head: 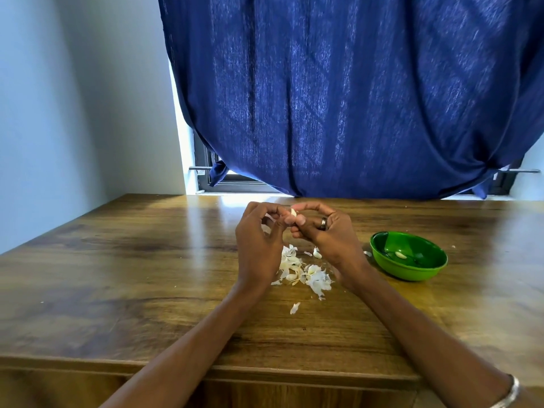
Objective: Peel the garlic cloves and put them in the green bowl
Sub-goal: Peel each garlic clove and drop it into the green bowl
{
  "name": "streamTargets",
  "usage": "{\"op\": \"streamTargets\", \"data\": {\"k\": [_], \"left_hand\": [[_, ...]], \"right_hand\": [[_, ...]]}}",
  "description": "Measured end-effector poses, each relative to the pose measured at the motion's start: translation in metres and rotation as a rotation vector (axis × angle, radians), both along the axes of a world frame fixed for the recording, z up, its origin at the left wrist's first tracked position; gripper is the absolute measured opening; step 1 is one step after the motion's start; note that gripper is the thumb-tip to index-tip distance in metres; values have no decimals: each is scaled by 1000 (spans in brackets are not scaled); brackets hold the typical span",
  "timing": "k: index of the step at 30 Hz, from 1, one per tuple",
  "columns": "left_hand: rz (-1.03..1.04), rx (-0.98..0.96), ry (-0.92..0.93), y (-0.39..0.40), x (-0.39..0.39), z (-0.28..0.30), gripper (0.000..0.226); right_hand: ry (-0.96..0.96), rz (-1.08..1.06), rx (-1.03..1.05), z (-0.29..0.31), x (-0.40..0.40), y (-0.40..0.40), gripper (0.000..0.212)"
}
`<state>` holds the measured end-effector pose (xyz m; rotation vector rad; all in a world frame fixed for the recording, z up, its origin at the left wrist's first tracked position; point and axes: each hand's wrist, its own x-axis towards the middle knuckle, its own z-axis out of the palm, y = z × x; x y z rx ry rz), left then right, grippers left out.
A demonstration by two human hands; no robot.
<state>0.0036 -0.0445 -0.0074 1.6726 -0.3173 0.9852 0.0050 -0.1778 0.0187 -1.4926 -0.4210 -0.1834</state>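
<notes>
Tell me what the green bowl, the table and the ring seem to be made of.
Green bowl: probably glossy plastic or enamelled metal; its smooth wall shows bright highlights. Table: wood or wood-look laminate, with visible grain and a sheen reflecting the window. Ring on the right hand: dark with a shine, likely metal.

The bowl [409, 257] is glossy green; the clove [400, 254] inside is pale cream. White papery skins [306, 272] lie on the brown wood-grain table [132, 275]. The curtain [353, 98] is deep blue.
</notes>
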Motion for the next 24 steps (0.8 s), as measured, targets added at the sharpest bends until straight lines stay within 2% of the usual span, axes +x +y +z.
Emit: {"op": "streamTargets", "data": {"k": [8,15,20,24], "left_hand": [[15,69,17,2,2,-1,13],[25,168,-8,3,-1,2,10],[89,250,-25,4,0,1,14],[101,279,-40,4,-2,2,19]], "right_hand": [[61,106,83,4,-3,0,11],[129,91,132,3,2,-3,12],[84,109,118,1,1,-2,25],[25,75,79,-1,2,-1,19]]}}
